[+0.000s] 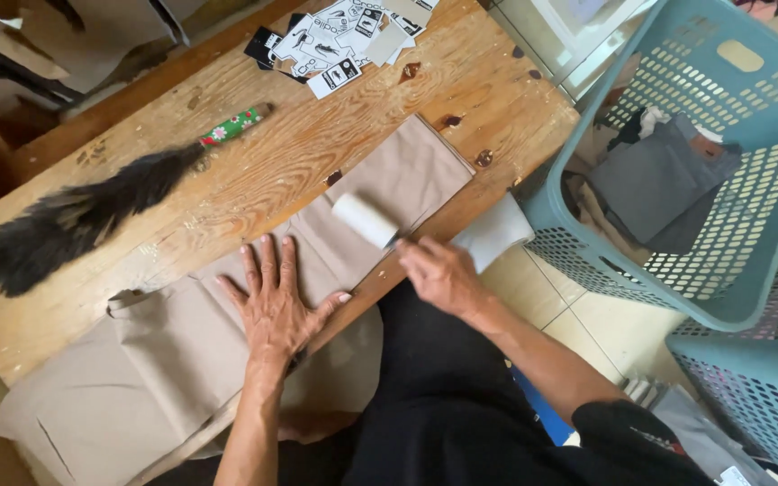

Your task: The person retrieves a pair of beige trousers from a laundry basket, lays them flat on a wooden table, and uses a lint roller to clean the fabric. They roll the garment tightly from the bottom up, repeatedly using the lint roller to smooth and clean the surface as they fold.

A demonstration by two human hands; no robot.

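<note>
Black-and-white paper tags [339,40] lie fanned at the tabletop's [254,171] far edge, print illegible, while the left hand [274,301] presses flat on beige trousers [227,333] and the right hand [438,274] grips a white lint roller [365,220], handle hidden.

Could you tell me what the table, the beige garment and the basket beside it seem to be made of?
The table looks like bare, worn wood: open grain and knots show. The beige garment seems a matte woven cloth, lying flat with creases and seams. The teal basket appears to be moulded plastic, smooth with a perforated wall. The roller in the right hand looks paper-wrapped, though I can't be sure.
</note>
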